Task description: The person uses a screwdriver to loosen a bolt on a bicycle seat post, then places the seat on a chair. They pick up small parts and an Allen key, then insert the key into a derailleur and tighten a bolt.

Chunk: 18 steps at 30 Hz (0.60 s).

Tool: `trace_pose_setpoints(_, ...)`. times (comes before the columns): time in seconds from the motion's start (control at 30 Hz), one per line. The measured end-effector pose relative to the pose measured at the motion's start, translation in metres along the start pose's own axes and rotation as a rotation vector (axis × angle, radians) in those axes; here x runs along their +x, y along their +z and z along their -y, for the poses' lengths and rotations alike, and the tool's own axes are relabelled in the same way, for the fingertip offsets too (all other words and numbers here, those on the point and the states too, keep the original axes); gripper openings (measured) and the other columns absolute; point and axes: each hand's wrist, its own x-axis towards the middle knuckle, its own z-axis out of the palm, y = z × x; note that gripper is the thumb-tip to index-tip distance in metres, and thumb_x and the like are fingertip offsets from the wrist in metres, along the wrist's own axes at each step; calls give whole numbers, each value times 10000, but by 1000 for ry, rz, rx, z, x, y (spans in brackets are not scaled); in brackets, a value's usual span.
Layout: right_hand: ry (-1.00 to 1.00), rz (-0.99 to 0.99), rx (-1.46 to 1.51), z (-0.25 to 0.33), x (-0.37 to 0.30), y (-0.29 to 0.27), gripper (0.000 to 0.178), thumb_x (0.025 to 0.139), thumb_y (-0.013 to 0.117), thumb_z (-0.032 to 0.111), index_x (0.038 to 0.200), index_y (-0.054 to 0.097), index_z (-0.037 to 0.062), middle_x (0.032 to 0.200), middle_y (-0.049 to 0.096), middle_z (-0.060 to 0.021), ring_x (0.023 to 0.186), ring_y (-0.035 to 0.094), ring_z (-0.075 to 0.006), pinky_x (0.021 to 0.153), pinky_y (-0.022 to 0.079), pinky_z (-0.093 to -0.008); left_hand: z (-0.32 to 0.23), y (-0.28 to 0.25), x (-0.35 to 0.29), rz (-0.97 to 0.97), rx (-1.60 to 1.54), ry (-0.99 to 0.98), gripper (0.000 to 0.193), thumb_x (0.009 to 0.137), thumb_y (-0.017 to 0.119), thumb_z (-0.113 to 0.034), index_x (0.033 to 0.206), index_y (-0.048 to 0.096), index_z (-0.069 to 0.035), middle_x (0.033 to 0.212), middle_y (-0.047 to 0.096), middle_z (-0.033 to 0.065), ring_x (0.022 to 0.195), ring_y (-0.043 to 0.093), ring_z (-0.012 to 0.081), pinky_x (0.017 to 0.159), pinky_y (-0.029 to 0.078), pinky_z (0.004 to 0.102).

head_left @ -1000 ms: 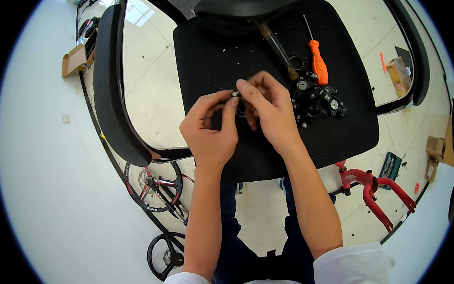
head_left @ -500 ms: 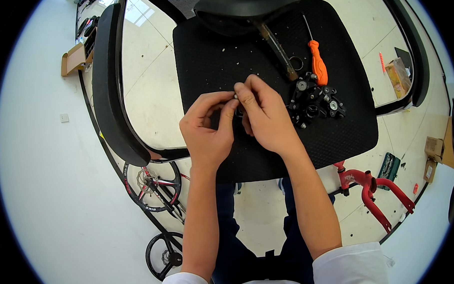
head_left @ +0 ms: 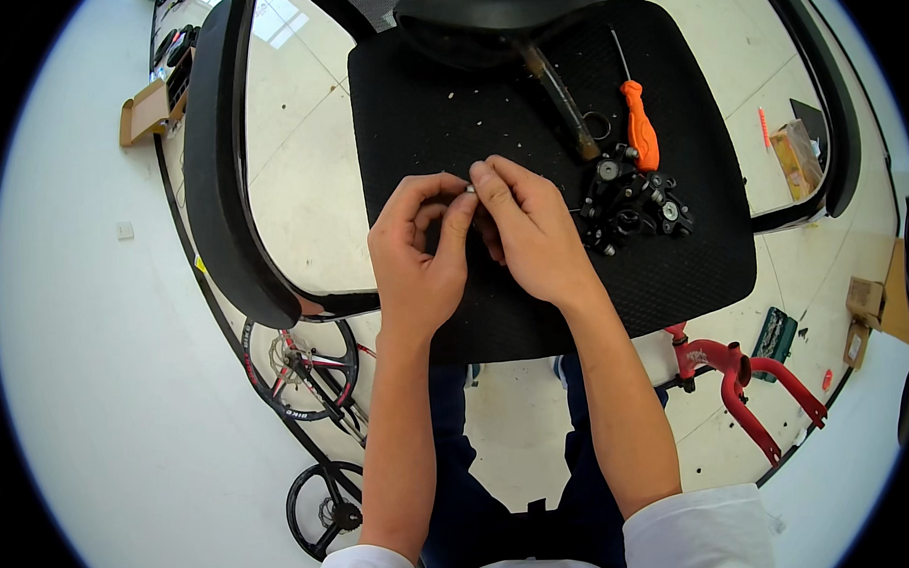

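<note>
Clock read from the joined fingertips, twelve away from the person.

- Black office chair with a textured fabric seat [head_left: 679,271]: hands work above it.
- Red painted metal bicycle fork [head_left: 704,352]: on the floor, four o'clock.
- Black padded bicycle saddle with a worn metal post [head_left: 500,14]: twelve, post slanting toward one.
- Left hand [head_left: 418,255]: thumb and index finger pinching. Right hand [head_left: 533,231]: thumb and index meeting it at the same spot. Can't tell whether the curled lower fingers hold anything.
- Cluster of black metal mechanical parts with silver bolts [head_left: 629,218]: three o'clock, unmoved.
- Orange-handled screwdriver with a thin steel shaft [head_left: 640,127]: two o'clock, also unmoved.
- Small silvery piece [head_left: 470,189]: at clock centre, between both hands' fingertips, above the seat.

Change: a second ago more of the piece showed; the right fingers have since come in and cover nearly all of it. Reads as close two-handed fingertip work, probably by feel; its shape can't be made out.
</note>
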Motion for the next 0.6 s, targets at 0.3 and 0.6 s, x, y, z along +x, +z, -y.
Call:
trace_pose_setpoints(0.3, 185, 31, 243, 11, -1, -9, 330, 991, 483, 297, 807, 551, 31, 601, 490, 5, 505, 433, -69, 468, 330, -234, 5, -1, 3, 25, 50, 151, 145, 834, 652, 58, 974, 648, 23, 929, 645, 90, 778, 616, 136, 702, 480, 233)
trace_pose_setpoints(0.6, 151, 67, 179, 11, -2, -6, 286, 996, 466, 278, 845, 543, 48, 603, 472, 16, 506, 428, -57, 460, 336, -226, 4, 0, 4, 8, 31, 145, 143, 819, 669, 40, 959, 656, 15, 898, 652, 77, 744, 601, 126, 681, 472, 235)
